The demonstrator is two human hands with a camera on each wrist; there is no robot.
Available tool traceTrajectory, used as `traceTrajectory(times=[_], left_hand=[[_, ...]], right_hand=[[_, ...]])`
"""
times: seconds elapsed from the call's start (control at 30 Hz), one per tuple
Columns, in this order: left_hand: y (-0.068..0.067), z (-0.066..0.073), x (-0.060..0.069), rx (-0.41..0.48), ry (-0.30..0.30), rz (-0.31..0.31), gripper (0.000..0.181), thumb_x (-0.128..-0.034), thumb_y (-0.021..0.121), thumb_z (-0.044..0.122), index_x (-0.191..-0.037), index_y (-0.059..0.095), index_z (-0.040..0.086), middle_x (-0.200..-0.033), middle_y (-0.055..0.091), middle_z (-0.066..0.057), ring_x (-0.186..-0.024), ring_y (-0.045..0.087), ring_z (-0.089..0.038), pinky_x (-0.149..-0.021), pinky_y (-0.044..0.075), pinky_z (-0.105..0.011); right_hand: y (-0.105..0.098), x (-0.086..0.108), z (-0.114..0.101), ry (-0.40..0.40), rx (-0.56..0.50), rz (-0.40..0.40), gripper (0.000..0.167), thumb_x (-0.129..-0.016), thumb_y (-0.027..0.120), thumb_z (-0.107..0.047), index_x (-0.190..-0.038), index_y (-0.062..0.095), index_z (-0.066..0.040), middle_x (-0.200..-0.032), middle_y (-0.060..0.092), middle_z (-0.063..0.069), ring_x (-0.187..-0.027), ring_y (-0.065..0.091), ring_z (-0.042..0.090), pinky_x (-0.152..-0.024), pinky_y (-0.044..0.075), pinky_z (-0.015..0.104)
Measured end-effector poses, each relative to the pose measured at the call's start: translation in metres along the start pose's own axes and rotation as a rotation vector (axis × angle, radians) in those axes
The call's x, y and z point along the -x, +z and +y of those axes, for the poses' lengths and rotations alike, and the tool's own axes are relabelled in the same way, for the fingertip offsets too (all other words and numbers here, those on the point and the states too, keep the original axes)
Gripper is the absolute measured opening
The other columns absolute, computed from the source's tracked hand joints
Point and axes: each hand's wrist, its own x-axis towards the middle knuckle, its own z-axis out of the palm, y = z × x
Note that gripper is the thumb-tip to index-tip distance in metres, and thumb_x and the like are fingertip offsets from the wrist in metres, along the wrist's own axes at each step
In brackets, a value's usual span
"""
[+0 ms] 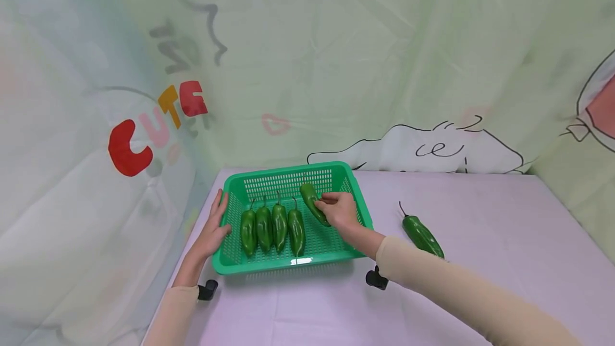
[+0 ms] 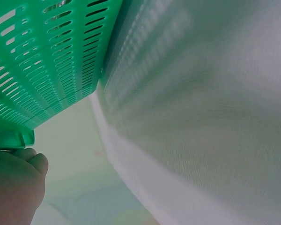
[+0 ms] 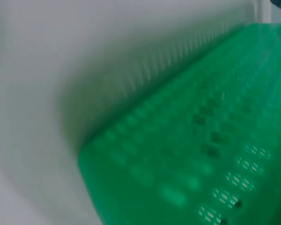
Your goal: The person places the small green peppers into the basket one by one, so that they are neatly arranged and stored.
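Note:
In the head view, my right hand (image 1: 340,211) pinches a green chili pepper (image 1: 309,196) over the right half of a green plastic basket (image 1: 288,270). The pepper is tilted, its stem pointing away from me. Several more green chili peppers (image 1: 280,227) lie side by side in the left half, stems toward the back. My left hand (image 1: 211,234) rests against the basket's left rim, fingers fairly straight and thumb spread over the edge. In the left wrist view, this hand (image 2: 16,187) touches the rim beside the slotted wall (image 2: 51,56). The right wrist view shows only the basket's outside (image 3: 178,154).
Another green chili pepper (image 1: 423,236) lies on the pale tablecloth (image 1: 490,218) right of the basket, beside my right forearm. Behind the table hangs a printed curtain (image 1: 336,68); more fabric closes off the left side. Dark wrist-camera mounts (image 1: 208,290) stick out at both wrists.

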Motion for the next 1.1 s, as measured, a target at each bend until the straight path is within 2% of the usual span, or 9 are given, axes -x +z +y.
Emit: traceTrajectory(times=[0.2, 0.47, 0.67, 0.87, 0.97, 1.1], left_hand=[[-0.001, 0.001, 0.001, 0.002, -0.004, 0.000, 0.090, -0.0816, 0.046, -0.011, -0.159, 0.003, 0.007, -0.165, -0.015, -0.006, -0.149, -0.014, -0.034, -0.112, 0.004, -0.066], [-0.001, 0.000, 0.002, 0.002, 0.006, 0.003, 0.089, -0.0818, 0.045, -0.011, -0.159, 0.004, 0.007, -0.165, -0.014, -0.006, -0.149, -0.013, -0.034, -0.112, 0.004, -0.066], [0.000, -0.001, 0.001, 0.001, 0.006, 0.002, 0.091, -0.0810, 0.046, -0.010, -0.159, 0.004, 0.007, -0.165, -0.014, -0.005, -0.149, -0.013, -0.033, -0.112, 0.004, -0.066], [0.001, -0.003, 0.000, 0.007, 0.010, -0.002, 0.091, -0.0810, 0.046, -0.011, -0.159, 0.004, 0.008, -0.165, -0.014, -0.005, -0.149, -0.013, -0.033, -0.112, 0.003, -0.067], [0.000, 0.003, 0.002, 0.010, 0.007, -0.005, 0.090, -0.0816, 0.046, -0.012, -0.159, 0.004, 0.007, -0.164, -0.014, -0.006, -0.149, -0.013, -0.034, -0.112, 0.003, -0.067], [-0.002, 0.024, 0.009, 0.030, 0.000, -0.007, 0.087, -0.0806, 0.045, -0.015, -0.157, 0.005, 0.000, -0.164, -0.013, -0.013, -0.148, -0.013, -0.038, -0.112, 0.002, -0.067]], right_hand=[[0.011, 0.000, 0.007, 0.053, 0.010, 0.021, 0.035, -0.091, 0.069, -0.009, -0.122, 0.065, 0.006, -0.113, 0.069, 0.021, -0.105, 0.067, 0.031, -0.084, 0.056, 0.038], [0.024, -0.001, 0.017, 0.054, 0.065, 0.030, 0.036, -0.091, 0.069, -0.008, -0.122, 0.065, 0.009, -0.115, 0.067, 0.023, -0.103, 0.067, 0.033, -0.081, 0.057, 0.037], [0.031, -0.004, 0.019, 0.066, 0.104, 0.050, 0.032, -0.089, 0.070, -0.008, -0.115, 0.068, 0.010, -0.111, 0.068, 0.023, -0.101, 0.066, 0.034, -0.080, 0.056, 0.039], [0.034, -0.005, 0.020, 0.090, 0.151, 0.056, 0.031, -0.089, 0.071, -0.009, -0.114, 0.069, 0.008, -0.113, 0.068, 0.022, -0.105, 0.064, 0.035, -0.082, 0.055, 0.042], [0.036, -0.006, 0.022, 0.103, 0.159, 0.042, 0.031, -0.089, 0.070, -0.009, -0.116, 0.069, 0.007, -0.114, 0.068, 0.022, -0.105, 0.063, 0.035, -0.083, 0.055, 0.043], [0.038, -0.008, 0.024, 0.095, 0.169, 0.020, 0.027, -0.089, 0.071, -0.008, -0.112, 0.071, 0.006, -0.113, 0.069, 0.021, -0.103, 0.064, 0.034, -0.081, 0.055, 0.042]])
